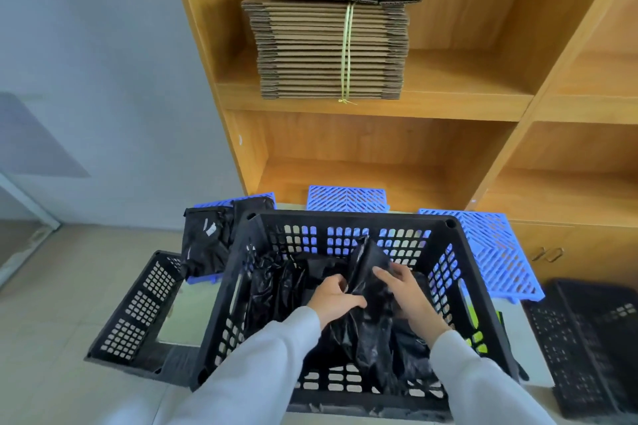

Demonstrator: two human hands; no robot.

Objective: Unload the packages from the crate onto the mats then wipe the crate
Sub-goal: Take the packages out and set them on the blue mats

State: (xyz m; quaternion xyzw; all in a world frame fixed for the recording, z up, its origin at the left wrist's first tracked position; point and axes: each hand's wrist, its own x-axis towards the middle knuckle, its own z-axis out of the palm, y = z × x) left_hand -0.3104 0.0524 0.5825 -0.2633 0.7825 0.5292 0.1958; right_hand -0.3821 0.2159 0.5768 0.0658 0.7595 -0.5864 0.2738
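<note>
A black perforated crate (pixel 348 217) stands on the floor right below me, with several black plastic packages inside. Both my hands reach into it. My left hand (pixel 333 298) and my right hand (pixel 409 293) grip the same black package (pixel 371 266), which stands tilted between them. More black packages (pixel 272 290) lie at the crate's left side. Blue slatted mats lie beyond the crate: the left mat (pixel 210 204) carries black packages (pixel 207 245), the middle mat (pixel 347 198) and the right mat (pixel 497 248) are bare.
A second black crate (pixel 138 307) lies tipped to the left, another black crate (pixel 593 338) stands at the right. A wooden shelf unit (pixel 379 107) rises behind the mats, holding a tied bundle of flat cardboard (pixel 331 48). Something yellow-green (pixel 478 338) shows through the crate's right wall.
</note>
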